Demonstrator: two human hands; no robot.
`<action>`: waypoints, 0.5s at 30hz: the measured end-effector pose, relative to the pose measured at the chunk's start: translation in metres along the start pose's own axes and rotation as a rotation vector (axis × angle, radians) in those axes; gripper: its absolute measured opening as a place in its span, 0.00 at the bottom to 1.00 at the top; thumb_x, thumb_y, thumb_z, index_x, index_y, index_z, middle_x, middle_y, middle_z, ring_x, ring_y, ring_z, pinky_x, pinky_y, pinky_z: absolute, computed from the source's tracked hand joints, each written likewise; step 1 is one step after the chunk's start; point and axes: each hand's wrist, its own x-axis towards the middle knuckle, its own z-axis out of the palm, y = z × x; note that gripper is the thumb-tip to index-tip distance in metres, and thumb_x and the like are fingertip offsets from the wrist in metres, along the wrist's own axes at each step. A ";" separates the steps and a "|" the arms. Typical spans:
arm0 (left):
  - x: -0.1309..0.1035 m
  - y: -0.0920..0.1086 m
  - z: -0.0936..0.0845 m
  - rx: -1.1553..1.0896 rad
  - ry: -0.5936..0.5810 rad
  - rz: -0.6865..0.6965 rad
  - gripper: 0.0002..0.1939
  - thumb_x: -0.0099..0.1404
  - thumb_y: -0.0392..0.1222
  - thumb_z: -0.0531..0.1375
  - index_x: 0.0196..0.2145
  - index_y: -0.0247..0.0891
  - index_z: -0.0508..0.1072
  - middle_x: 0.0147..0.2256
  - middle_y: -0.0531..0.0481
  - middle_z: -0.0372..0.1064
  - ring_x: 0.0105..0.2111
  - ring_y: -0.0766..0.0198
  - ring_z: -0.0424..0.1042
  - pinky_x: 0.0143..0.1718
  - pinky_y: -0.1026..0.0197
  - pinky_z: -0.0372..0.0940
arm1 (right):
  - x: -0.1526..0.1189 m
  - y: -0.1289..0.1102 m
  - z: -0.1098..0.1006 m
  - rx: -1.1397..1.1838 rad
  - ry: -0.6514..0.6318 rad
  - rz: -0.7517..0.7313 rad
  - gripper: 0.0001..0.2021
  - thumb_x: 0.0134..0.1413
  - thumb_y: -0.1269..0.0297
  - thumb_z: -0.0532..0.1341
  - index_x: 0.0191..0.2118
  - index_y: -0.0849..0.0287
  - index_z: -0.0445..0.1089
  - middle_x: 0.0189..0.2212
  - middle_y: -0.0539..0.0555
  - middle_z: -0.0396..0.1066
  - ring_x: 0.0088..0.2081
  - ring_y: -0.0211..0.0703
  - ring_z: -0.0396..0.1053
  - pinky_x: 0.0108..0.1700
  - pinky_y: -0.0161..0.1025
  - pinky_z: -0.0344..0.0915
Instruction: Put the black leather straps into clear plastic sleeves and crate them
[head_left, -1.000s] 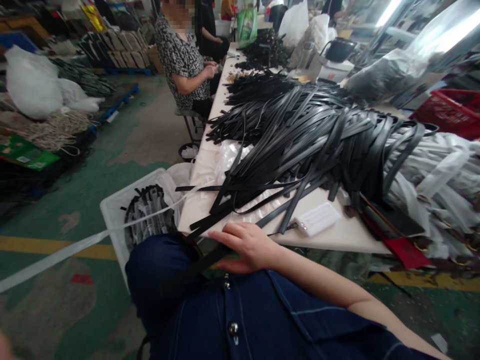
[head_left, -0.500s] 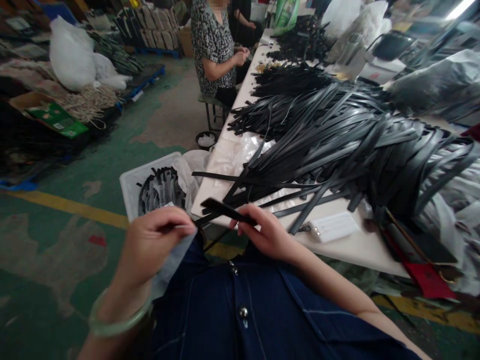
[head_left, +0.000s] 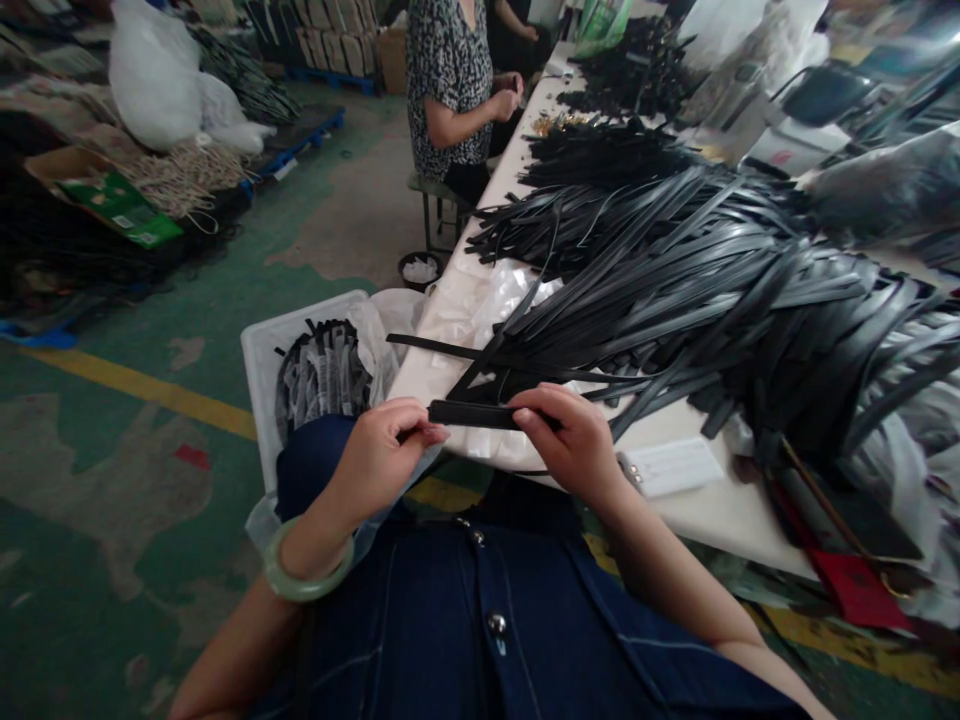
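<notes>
My left hand (head_left: 386, 450), with a pale green bangle (head_left: 304, 580) on its wrist, pinches at the left end of a folded black strap (head_left: 476, 414). My right hand (head_left: 574, 440) grips the same strap near its right end, thumb on top. The strap stretches level between both hands, above the front corner of the white table (head_left: 667, 510). Translucent plastic shows behind my left wrist; whether those fingers hold it too I cannot tell. Beyond my hands lies a large heap of long black straps (head_left: 675, 290), some poking over the table's left edge.
Left of the table stands a white bin (head_left: 259, 390) with plastic-wrapped black straps. Clear plastic sleeves (head_left: 499, 300) and a white box-like device (head_left: 675, 466) lie on the table. A person (head_left: 450, 100) sits along its left side. A small black bucket (head_left: 418, 268) is on the floor.
My left hand has moved right and up to the strap's left end. My right hand has shifted right, and the strap has turned level. The view has shifted slightly.
</notes>
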 end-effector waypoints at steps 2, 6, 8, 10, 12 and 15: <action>-0.002 0.000 -0.003 0.000 -0.004 -0.020 0.07 0.61 0.40 0.59 0.31 0.40 0.78 0.30 0.49 0.76 0.32 0.61 0.73 0.35 0.61 0.66 | 0.005 -0.001 -0.004 -0.048 -0.039 -0.053 0.07 0.63 0.64 0.56 0.34 0.57 0.68 0.27 0.51 0.70 0.31 0.41 0.68 0.34 0.36 0.63; -0.008 -0.003 -0.008 0.020 0.001 -0.073 0.06 0.59 0.41 0.61 0.33 0.40 0.78 0.31 0.49 0.77 0.32 0.59 0.74 0.36 0.59 0.67 | 0.008 -0.003 -0.006 -0.121 -0.097 -0.137 0.07 0.64 0.64 0.55 0.37 0.57 0.68 0.30 0.53 0.72 0.32 0.41 0.69 0.34 0.36 0.63; -0.012 -0.005 -0.010 -0.009 -0.005 -0.099 0.08 0.58 0.41 0.62 0.37 0.41 0.77 0.29 0.51 0.76 0.30 0.60 0.74 0.34 0.60 0.67 | 0.008 -0.002 -0.005 -0.134 -0.145 -0.170 0.07 0.65 0.63 0.55 0.37 0.58 0.68 0.31 0.53 0.72 0.32 0.41 0.69 0.35 0.36 0.63; -0.014 -0.007 -0.011 -0.074 -0.016 -0.121 0.10 0.58 0.39 0.62 0.40 0.41 0.76 0.28 0.53 0.76 0.28 0.62 0.74 0.33 0.62 0.67 | 0.008 -0.002 -0.005 -0.143 -0.179 -0.186 0.08 0.65 0.63 0.54 0.38 0.58 0.68 0.31 0.53 0.71 0.32 0.41 0.68 0.35 0.37 0.62; -0.016 -0.008 -0.011 -0.127 -0.022 -0.144 0.09 0.58 0.37 0.62 0.38 0.40 0.74 0.27 0.54 0.75 0.28 0.63 0.74 0.32 0.63 0.67 | 0.008 -0.002 -0.005 -0.156 -0.194 -0.190 0.08 0.66 0.63 0.54 0.38 0.58 0.68 0.30 0.53 0.71 0.32 0.41 0.68 0.35 0.37 0.62; -0.017 -0.009 -0.012 -0.140 -0.017 -0.160 0.06 0.57 0.37 0.63 0.34 0.40 0.73 0.27 0.54 0.75 0.28 0.64 0.75 0.31 0.64 0.67 | 0.007 -0.001 -0.006 -0.177 -0.204 -0.186 0.08 0.65 0.63 0.54 0.37 0.59 0.68 0.30 0.53 0.70 0.32 0.41 0.67 0.35 0.37 0.61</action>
